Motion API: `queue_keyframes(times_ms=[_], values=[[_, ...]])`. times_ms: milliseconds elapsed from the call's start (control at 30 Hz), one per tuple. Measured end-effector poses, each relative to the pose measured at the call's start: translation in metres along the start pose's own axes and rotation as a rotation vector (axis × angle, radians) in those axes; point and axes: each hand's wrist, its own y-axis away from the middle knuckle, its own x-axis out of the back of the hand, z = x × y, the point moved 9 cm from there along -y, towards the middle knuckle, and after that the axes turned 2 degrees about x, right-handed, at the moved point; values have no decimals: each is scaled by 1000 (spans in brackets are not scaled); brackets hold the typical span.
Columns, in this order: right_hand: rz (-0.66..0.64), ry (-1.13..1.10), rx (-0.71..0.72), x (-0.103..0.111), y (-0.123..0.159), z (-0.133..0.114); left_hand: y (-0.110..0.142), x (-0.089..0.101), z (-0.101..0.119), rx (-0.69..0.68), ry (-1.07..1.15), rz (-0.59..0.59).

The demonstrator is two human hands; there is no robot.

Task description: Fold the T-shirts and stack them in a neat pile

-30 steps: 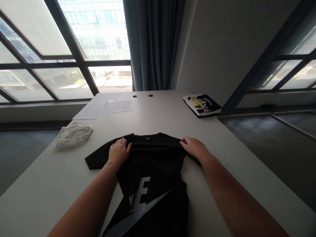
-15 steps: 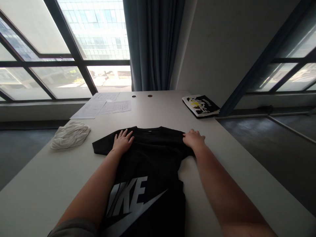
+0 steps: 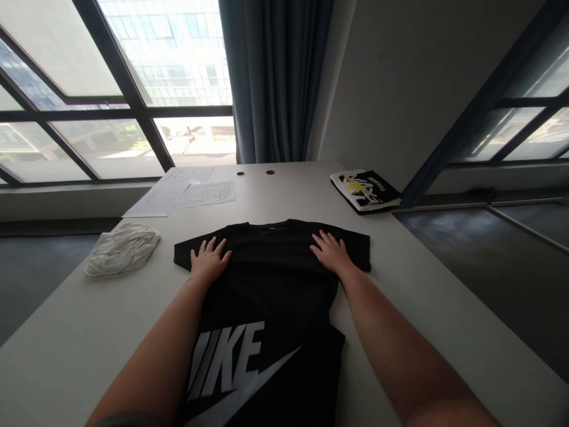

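A black T-shirt [image 3: 271,284] with a large grey-white logo lies spread on the white table [image 3: 422,332], its collar away from me. My left hand [image 3: 210,260] rests flat on the shirt near the left sleeve, fingers spread. On the other side, my right hand [image 3: 331,252] lies on the cloth by the right sleeve, its fingers apart too. Neither hand grips the fabric. The left part of the print and the shirt's left side are partly hidden by my left forearm, and the hem runs out of view at the bottom.
A bunched white cloth [image 3: 122,249] lies at the table's left edge. Behind it are several printed paper sheets [image 3: 151,198]. At the far right sits a folded black-and-white printed item [image 3: 367,190]. Two round holes pierce the tabletop near the blue curtain [image 3: 275,83].
The shirt's top has shifted away from me and flattened, uncovering more of the print. My right hand has let go of the right sleeve and moved inward; my left hand has slid slightly outward.
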Motion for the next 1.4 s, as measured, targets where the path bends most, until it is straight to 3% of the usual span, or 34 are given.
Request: queue_keyframes(times_ms=[67, 167, 333, 433, 500, 567, 667, 733, 800, 933, 1233, 1333, 1400], values=[[76, -42, 58, 11, -5, 7, -4, 8, -5, -44, 36, 74], [182, -71, -75, 23, -3, 40, -3, 22, -37, 85, 58, 208], [132, -32, -338, 18, 5, 108, 2, 16, -93, 318, 39, 187], [136, -31, -389, 17, 6, 125, 6, 19, -109, 418, 53, 273], [159, 0, -414, 20, 9, 121, 7, 22, -109, 432, 68, 297], [227, 63, -375, 28, 13, 101, 6, 24, -105, 411, 88, 289], [323, 131, -135, 37, 15, 47, 4, 29, -101, 368, 187, 298], [296, 129, 11, 32, 15, 17, 4, 35, -103, 371, 307, 330], [224, 110, 73, 23, 14, 3, 5, 40, -107, 386, 404, 368], [112, 59, 79, 9, 9, 8, 6, 48, -110, 383, 487, 422], [126, 70, 114, 12, 10, 13, 16, 59, -109, 420, 423, 503], [143, 94, 115, 13, 9, 12, 21, 68, -82, 276, 253, 578], [164, 113, 116, 15, 10, 10, 21, 63, -54, 134, 133, 533]])
